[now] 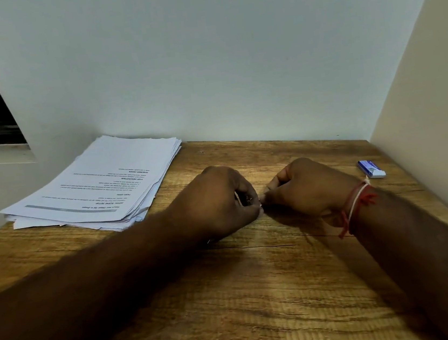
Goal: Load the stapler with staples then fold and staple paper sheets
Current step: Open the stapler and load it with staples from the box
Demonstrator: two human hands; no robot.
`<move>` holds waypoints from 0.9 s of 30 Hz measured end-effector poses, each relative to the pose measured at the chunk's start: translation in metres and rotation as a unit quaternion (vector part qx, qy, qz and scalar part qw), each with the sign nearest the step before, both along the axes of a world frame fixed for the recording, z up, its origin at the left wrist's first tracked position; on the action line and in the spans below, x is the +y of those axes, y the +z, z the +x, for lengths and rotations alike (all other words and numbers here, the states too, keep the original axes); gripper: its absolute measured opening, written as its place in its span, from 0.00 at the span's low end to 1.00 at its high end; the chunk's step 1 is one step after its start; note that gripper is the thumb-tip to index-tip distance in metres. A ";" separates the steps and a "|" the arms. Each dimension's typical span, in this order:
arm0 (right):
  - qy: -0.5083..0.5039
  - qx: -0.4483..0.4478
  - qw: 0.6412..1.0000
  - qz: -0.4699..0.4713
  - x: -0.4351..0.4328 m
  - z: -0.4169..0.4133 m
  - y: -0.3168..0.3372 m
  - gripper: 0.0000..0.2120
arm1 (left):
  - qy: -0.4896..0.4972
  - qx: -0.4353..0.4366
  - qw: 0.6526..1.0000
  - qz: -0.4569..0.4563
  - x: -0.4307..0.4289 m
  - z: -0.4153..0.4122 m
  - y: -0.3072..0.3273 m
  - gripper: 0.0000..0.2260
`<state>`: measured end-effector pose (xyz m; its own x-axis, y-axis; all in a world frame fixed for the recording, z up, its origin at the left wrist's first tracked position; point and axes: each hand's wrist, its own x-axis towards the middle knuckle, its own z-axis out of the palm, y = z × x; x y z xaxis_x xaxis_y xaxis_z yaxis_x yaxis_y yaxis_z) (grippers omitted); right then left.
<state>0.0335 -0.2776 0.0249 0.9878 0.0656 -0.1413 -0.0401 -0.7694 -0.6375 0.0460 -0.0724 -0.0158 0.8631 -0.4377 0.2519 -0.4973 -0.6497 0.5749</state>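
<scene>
Left hand [220,198], right hand [304,188] both pinching tiny pale item [261,206], white printed paper stack [97,185] 10 o'clock, small blue-white box [371,169] 3 o'clock

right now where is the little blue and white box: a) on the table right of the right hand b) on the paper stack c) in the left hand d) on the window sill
a: the blue and white box lies on the wooden table, to the right of the right hand and apart from it
</scene>
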 end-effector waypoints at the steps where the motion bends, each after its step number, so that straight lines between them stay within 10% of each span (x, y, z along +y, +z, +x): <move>1: -0.001 -0.003 1.000 -0.004 0.000 0.000 0.001 0.08 | 0.003 0.000 1.000 0.001 -0.001 0.000 0.000 0.02; 15: 0.053 0.034 0.998 -0.003 -0.018 0.001 0.003 0.12 | 0.010 -0.015 1.000 0.004 -0.006 -0.005 0.000 0.04; 27: -0.032 0.116 0.968 0.222 -0.020 -0.001 -0.003 0.08 | 0.002 -0.006 1.000 -0.015 -0.005 -0.004 0.000 0.05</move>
<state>0.0323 -0.2981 0.0216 0.9366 0.1097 -0.3328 -0.2615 -0.4134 -0.8722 0.0416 -0.0772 -0.0157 0.8613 -0.4273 0.2747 -0.5022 -0.6344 0.5877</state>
